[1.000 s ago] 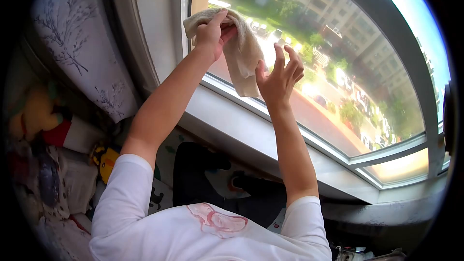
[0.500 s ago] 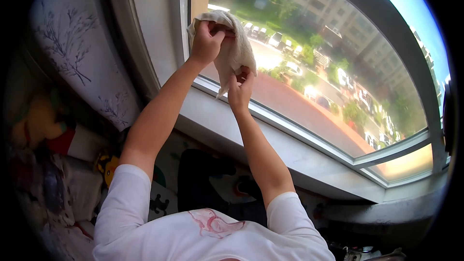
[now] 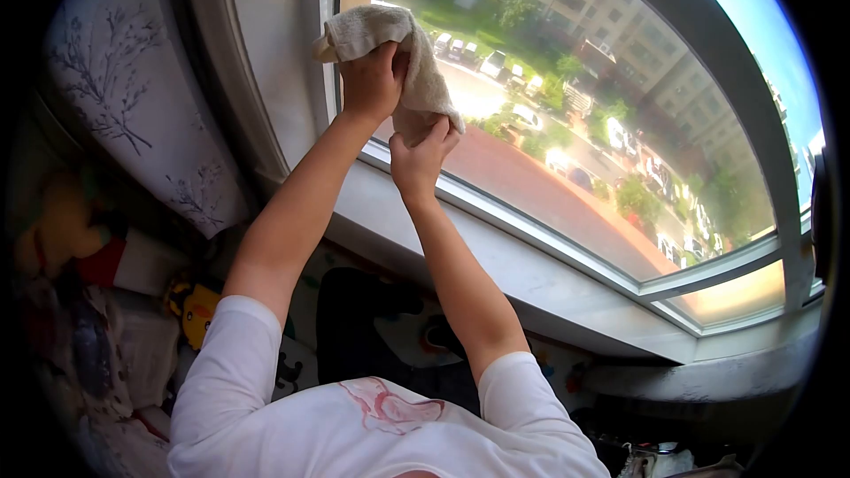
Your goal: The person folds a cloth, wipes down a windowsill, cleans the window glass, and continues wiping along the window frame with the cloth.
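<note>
A pale beige cloth (image 3: 381,25) is bunched between my hands in front of the window pane (image 3: 567,124), near its lower left corner. My left hand (image 3: 373,84) is closed on the upper part of the cloth, whose end drapes over the knuckles toward the window frame. Lower and to the right, my right hand (image 3: 424,158) pinches the cloth's lower end. Folds of the cloth hide some of the fingertips. Whether the cloth touches the glass, I cannot tell.
Below the window runs a white sill (image 3: 531,274). A curtain with a branch print (image 3: 115,80) hangs at the left. Soft toys, including a yellow one (image 3: 195,312), and piled fabric lie at lower left. Buildings and parked cars show outside.
The cloth's upper end has shifted left and now folds over my left hand. My right hand has moved slightly left and its grip on the lower end has bunched up.
</note>
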`<control>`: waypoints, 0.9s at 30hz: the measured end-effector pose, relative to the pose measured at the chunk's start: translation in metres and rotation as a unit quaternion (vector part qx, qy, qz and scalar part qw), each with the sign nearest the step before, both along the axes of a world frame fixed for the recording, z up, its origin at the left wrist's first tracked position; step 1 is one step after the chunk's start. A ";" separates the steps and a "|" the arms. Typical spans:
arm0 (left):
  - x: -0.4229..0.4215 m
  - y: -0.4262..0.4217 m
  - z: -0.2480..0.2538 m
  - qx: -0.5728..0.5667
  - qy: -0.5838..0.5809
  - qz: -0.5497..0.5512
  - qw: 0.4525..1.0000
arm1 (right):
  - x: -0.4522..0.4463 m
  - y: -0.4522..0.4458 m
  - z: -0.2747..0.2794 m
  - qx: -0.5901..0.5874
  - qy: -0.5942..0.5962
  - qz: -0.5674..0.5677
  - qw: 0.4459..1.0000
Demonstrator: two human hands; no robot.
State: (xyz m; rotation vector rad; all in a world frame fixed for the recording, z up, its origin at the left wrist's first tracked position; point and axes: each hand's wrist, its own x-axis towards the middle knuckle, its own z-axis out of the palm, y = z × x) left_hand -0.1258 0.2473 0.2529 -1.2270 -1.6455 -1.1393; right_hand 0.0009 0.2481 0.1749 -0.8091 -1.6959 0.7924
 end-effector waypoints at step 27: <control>-0.056 0.042 0.139 0.089 0.242 0.149 0.955 | -0.002 0.084 0.230 0.579 -0.118 -0.212 0.778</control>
